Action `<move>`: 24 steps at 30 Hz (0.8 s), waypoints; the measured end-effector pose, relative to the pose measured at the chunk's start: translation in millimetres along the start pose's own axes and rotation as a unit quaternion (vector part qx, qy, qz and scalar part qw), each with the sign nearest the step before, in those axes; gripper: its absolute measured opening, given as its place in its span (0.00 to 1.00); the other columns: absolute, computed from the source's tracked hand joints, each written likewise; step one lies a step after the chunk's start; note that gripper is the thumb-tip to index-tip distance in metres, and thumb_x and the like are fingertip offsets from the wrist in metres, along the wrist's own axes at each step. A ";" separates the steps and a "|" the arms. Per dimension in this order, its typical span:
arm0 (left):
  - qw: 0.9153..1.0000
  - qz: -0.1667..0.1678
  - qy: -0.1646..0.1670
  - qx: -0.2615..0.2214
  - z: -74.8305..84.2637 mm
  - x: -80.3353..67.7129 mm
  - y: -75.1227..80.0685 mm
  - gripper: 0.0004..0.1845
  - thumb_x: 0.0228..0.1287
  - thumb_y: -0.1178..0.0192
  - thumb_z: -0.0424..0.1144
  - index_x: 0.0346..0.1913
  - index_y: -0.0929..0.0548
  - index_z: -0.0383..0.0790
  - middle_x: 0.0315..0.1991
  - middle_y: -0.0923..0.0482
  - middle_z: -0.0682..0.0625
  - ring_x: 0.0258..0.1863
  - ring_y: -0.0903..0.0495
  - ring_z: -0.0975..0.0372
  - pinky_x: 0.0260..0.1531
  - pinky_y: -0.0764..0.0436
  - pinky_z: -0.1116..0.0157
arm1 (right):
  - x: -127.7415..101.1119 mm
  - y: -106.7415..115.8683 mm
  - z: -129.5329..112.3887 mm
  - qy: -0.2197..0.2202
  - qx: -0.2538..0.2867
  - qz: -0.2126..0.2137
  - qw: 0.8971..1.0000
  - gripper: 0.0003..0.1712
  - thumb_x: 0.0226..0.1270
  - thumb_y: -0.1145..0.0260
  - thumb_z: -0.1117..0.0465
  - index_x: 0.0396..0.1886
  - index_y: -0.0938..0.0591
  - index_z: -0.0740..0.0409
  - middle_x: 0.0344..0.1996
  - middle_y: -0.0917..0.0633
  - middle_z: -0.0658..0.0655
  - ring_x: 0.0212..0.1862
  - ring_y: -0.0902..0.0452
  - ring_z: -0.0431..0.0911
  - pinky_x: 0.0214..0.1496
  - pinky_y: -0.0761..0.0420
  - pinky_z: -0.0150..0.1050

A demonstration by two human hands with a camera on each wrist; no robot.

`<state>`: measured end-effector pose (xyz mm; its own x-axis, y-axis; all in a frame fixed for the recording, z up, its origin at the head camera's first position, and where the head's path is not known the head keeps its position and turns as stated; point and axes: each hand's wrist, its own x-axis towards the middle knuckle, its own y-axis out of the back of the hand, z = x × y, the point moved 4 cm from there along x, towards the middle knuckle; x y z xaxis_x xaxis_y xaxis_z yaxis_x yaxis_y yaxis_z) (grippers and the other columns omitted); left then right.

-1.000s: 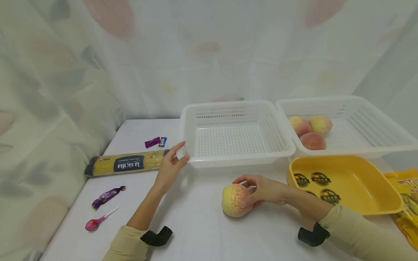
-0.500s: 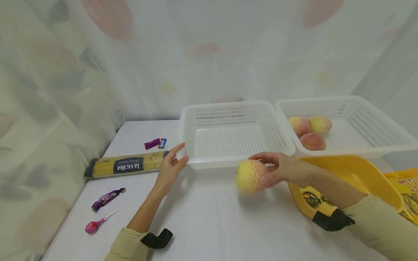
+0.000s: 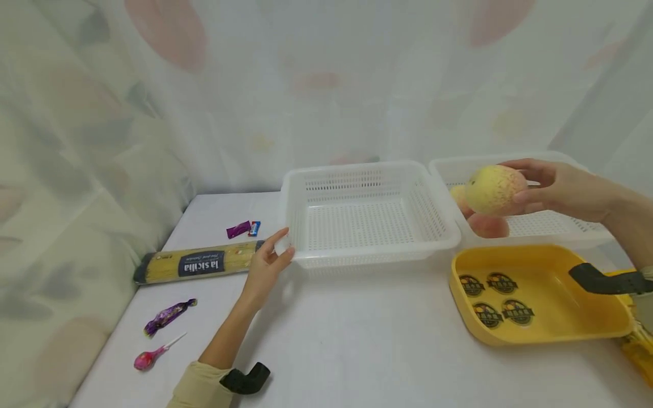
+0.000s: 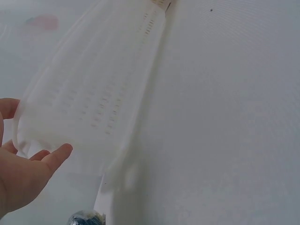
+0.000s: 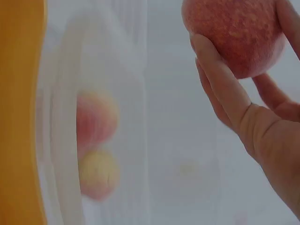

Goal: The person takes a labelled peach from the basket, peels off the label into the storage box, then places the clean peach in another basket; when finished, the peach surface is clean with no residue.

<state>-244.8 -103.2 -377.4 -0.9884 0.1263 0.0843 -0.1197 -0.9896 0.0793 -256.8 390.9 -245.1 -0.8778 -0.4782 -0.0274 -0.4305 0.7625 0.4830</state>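
My right hand (image 3: 571, 190) grips a yellow-and-pink peach (image 3: 494, 189) between thumb and fingers, held up over the left part of the right white basket (image 3: 548, 226). From the right wrist view, the same peach (image 5: 239, 35) shows its red side. Beneath it in that basket lie other peaches (image 3: 488, 225), partly hidden by the held one. At the near left corner of the left white basket (image 3: 367, 249), my left hand (image 3: 262, 272) pinches the rim, thumb in front and fingers behind, as the left wrist view also shows.
A yellow tray (image 3: 541, 334) with round stickers stands in front of the right basket, beside a yellow packet (image 3: 640, 351). On the left lie a spaghetti pack (image 3: 199, 262), small wrapped sweets (image 3: 238, 229), a purple-wrapped candy (image 3: 169, 316) and a lollipop (image 3: 148, 359).
My right hand has lifted the peach off the table and carried it right and away from me, over the right basket. My left hand has stayed at the left basket's corner.
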 end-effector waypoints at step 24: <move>1.000 -0.005 -0.004 -0.022 -2.8 -3.1 1.5 0.31 0.69 0.43 0.35 0.72 0.39 0.42 0.68 0.41 0.43 0.60 0.31 0.44 0.54 0.24 0.66 | -15.2 66.6 143.7 -0.206 -0.070 0.008 0.976 0.45 0.72 0.42 0.55 0.70 0.58 0.75 0.59 0.38 0.80 0.48 0.24 0.54 0.49 0.21 0.57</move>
<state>-242.2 -105.3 -380.3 -0.9863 0.1375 0.0915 -0.1346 -0.9902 0.0372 -302.3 511.6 -338.2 -0.9064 -0.2290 -0.3550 -0.4087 0.6875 0.6002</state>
